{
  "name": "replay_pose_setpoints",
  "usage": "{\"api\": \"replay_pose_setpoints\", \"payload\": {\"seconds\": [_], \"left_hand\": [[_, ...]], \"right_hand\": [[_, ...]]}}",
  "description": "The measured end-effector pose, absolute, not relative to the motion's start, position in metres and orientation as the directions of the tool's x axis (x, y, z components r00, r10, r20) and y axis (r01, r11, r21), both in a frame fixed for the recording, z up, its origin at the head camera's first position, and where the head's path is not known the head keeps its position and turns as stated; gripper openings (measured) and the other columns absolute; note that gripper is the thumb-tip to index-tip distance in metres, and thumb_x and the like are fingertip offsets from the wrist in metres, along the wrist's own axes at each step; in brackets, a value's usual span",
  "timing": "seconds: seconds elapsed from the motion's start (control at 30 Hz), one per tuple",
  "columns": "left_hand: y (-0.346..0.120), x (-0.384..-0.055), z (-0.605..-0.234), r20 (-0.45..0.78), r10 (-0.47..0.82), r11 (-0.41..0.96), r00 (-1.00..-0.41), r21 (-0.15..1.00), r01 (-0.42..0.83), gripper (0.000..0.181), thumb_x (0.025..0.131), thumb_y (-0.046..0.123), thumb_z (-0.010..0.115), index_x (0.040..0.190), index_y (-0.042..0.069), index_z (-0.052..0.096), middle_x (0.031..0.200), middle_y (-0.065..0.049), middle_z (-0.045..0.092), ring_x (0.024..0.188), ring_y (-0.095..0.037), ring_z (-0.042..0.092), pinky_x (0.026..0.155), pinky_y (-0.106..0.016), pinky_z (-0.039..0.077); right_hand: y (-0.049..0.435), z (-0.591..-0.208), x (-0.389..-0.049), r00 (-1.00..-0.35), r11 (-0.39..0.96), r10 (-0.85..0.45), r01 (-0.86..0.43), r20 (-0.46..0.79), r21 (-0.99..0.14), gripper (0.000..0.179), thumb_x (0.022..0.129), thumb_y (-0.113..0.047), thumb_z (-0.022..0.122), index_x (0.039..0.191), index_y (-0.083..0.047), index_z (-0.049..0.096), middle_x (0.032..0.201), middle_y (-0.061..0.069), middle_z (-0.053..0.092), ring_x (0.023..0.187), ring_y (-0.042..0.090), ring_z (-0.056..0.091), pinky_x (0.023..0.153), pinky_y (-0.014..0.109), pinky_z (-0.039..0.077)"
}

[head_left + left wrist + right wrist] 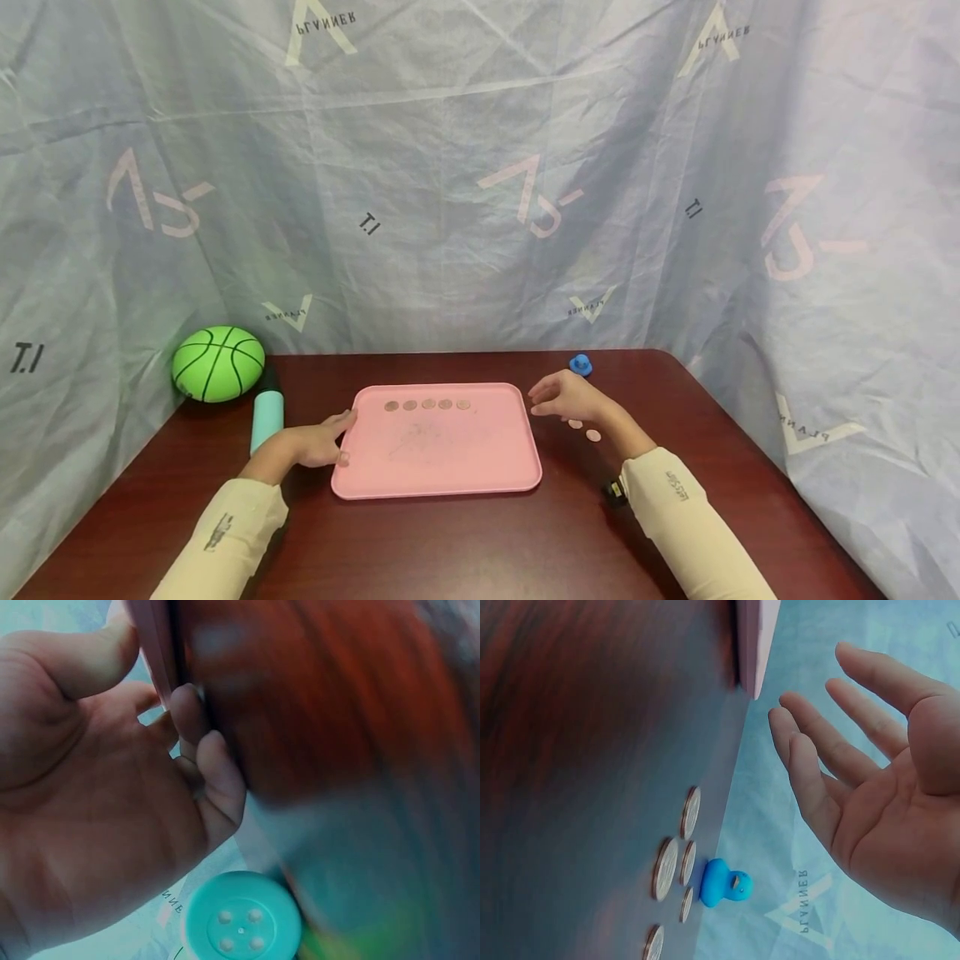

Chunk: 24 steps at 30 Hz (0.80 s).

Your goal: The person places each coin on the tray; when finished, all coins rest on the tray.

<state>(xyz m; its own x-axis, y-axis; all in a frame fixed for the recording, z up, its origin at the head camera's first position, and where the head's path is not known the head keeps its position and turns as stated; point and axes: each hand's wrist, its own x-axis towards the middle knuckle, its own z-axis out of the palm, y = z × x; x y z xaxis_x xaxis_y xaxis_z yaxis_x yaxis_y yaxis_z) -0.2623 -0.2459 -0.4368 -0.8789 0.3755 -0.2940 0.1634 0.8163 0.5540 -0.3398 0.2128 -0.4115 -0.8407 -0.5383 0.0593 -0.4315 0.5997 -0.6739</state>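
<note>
A pink tray (442, 442) lies on the table, with a row of several coins (428, 404) along its far side. My left hand (318, 442) holds the tray's left edge; in the left wrist view the thumb (101, 660) lies against the rim and the fingers are on its outer side. Just right of the tray, my right hand (573, 397) hovers with loosely bent fingers and holds nothing. More coins (665, 868) lie on the table below it, partly hidden by that hand in the head view.
A small blue rubber duck (581, 364) sits near the table's back edge. On the left are a green basketball (219, 364) and a turquoise cylinder (267, 417). A printed grey cloth (435, 275) hangs behind the dark red table (465, 550).
</note>
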Motion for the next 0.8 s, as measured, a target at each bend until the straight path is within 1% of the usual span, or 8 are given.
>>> {"api": "replay_pose_setpoints", "payload": {"seconds": [0.1,0.23,0.33,0.47,0.53,0.57,0.7,0.8], "left_hand": [[-0.245,-0.261,-0.435,-0.300,0.378,0.822,-0.876,0.545,0.168,0.094,0.088,0.026,0.068,0.155,-0.007,0.010,0.158,-0.034,0.009,0.146,-0.050,0.007,0.114,-0.064,0.012],[-0.244,-0.261,-0.436,-0.303,0.379,0.826,-0.874,0.538,0.172,0.094,0.088,0.029,0.067,0.156,-0.005,0.011,0.159,-0.032,0.009,0.147,-0.048,0.007,0.115,-0.062,0.012],[-0.243,-0.260,-0.433,-0.298,0.384,0.816,-0.874,0.552,0.171,0.094,0.088,0.026,0.068,0.155,-0.008,0.011,0.157,-0.035,0.009,0.145,-0.051,0.008,0.113,-0.065,0.012],[-0.246,-0.263,-0.436,-0.301,0.369,0.813,-0.880,0.562,0.149,0.095,0.087,0.025,0.068,0.155,-0.007,0.010,0.158,-0.033,0.008,0.146,-0.050,0.007,0.113,-0.065,0.011],[-0.248,-0.267,-0.442,-0.295,0.364,0.817,-0.883,0.556,0.152,0.095,0.087,0.025,0.068,0.156,-0.006,0.010,0.159,-0.032,0.009,0.146,-0.049,0.008,0.113,-0.065,0.012],[-0.249,-0.269,-0.445,-0.292,0.361,0.818,-0.886,0.554,0.151,0.095,0.087,0.024,0.068,0.156,-0.005,0.010,0.159,-0.031,0.009,0.146,-0.048,0.008,0.114,-0.064,0.013],[-0.253,-0.276,-0.454,-0.278,0.359,0.815,-0.891,0.559,0.154,0.096,0.086,0.025,0.070,0.156,-0.005,0.011,0.159,-0.031,0.010,0.146,-0.049,0.010,0.113,-0.066,0.014],[-0.253,-0.277,-0.456,-0.284,0.345,0.816,-0.895,0.561,0.137,0.097,0.085,0.026,0.070,0.156,-0.003,0.011,0.160,-0.030,0.010,0.147,-0.048,0.009,0.113,-0.065,0.013]], "right_hand": [[0.218,-0.412,-0.336,-0.841,0.614,-0.537,-0.446,0.070,-0.651,0.036,0.086,-0.014,0.077,0.115,0.006,0.068,0.106,0.018,0.072,0.090,0.021,0.070,0.068,0.036,0.056],[0.226,-0.414,-0.332,-0.855,0.638,-0.516,-0.425,0.053,-0.642,0.035,0.085,-0.013,0.077,0.114,0.004,0.069,0.104,0.016,0.073,0.084,0.018,0.068,0.067,0.032,0.053],[0.231,-0.416,-0.329,-0.870,0.656,-0.493,-0.390,0.024,-0.646,0.034,0.085,-0.012,0.078,0.114,0.003,0.070,0.104,0.015,0.073,0.082,0.018,0.067,0.066,0.032,0.053],[0.239,-0.419,-0.328,-0.872,0.673,-0.489,-0.399,0.030,-0.622,0.032,0.084,-0.012,0.078,0.113,0.002,0.071,0.103,0.015,0.073,0.081,0.018,0.068,0.070,0.033,0.053],[0.244,-0.419,-0.328,-0.873,0.679,-0.487,-0.400,0.030,-0.615,0.032,0.084,-0.012,0.078,0.112,0.002,0.071,0.102,0.014,0.073,0.076,0.016,0.067,0.068,0.032,0.052],[0.246,-0.419,-0.328,-0.876,0.681,-0.482,-0.389,0.021,-0.620,0.032,0.084,-0.012,0.078,0.112,0.002,0.071,0.101,0.014,0.073,0.070,0.015,0.065,0.066,0.031,0.052],[0.253,-0.421,-0.327,-0.893,0.683,-0.450,-0.320,-0.033,-0.657,0.033,0.084,-0.009,0.077,0.113,0.003,0.069,0.098,0.012,0.072,0.051,0.013,0.052,0.054,0.030,0.048],[0.257,-0.423,-0.326,-0.900,0.686,-0.433,-0.294,-0.048,-0.666,0.031,0.084,-0.008,0.076,0.112,0.004,0.068,0.093,0.009,0.071,0.049,0.015,0.052,0.052,0.031,0.047]]}}
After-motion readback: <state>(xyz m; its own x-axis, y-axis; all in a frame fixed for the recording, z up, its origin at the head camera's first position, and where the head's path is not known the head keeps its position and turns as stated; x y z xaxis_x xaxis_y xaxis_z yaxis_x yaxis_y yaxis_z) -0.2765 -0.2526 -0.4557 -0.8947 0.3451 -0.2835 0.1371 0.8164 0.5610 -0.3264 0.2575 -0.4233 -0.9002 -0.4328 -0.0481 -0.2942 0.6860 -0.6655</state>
